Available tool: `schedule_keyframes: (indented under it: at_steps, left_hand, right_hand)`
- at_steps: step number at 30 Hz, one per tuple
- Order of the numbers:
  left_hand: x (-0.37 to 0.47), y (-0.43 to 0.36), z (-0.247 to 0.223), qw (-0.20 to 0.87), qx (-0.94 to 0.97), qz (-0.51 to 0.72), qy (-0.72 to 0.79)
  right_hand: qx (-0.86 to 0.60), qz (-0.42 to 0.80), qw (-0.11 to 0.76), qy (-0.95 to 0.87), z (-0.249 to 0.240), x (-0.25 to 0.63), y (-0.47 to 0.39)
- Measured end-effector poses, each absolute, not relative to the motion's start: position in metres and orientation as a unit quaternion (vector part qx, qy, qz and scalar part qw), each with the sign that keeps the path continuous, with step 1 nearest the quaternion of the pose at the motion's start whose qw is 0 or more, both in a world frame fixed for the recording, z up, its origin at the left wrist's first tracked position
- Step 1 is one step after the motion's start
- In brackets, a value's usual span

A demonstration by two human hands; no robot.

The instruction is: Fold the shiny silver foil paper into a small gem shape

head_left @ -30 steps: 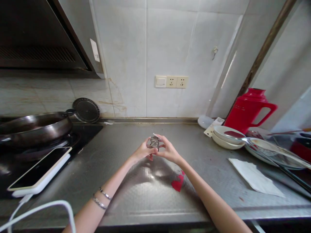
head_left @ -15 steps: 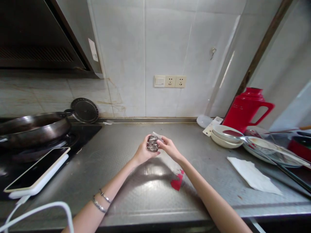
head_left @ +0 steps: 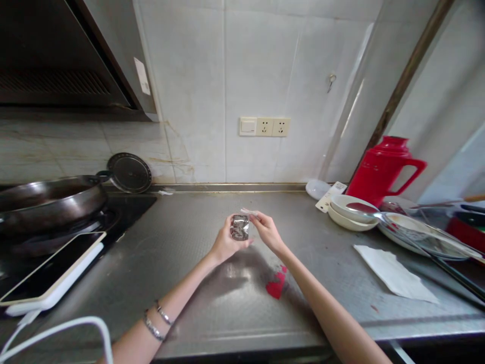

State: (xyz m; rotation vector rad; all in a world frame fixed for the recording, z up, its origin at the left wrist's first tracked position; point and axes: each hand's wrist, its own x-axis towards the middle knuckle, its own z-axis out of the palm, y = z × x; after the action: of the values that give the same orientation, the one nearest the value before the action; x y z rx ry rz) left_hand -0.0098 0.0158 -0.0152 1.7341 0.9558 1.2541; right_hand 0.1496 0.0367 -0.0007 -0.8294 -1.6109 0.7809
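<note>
At the frame's centre, the left hand (head_left: 224,244) curls round a small, shiny, squarish container (head_left: 239,228), seemingly to brace it while the right hand (head_left: 269,232) pinches a thin whitish strip (head_left: 248,211) at its top edge. Red patches (head_left: 275,289) mark the steel countertop (head_left: 189,217) below centre

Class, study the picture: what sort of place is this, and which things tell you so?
Most likely a kitchen: a wide metal pan sits on a black hob, a range hood hangs above, and stacked bowls stand on the metal counter.
</note>
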Motion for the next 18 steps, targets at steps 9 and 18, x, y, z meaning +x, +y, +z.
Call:
schedule_keyframes:
  at_steps: [9, 18]
  left_hand:
    - [-0.009, 0.013, -0.013, 0.358, 0.686, 0.512, 0.372]
    - [-0.008, 0.015, -0.015, 0.345, 0.678, 0.527, 0.38]
  right_hand:
    - [-0.33, 0.324, 0.537, -0.706, 0.001, 0.146, 0.027]
    - [-0.308, 0.232, 0.545, -0.745, 0.002, 0.143, 0.021]
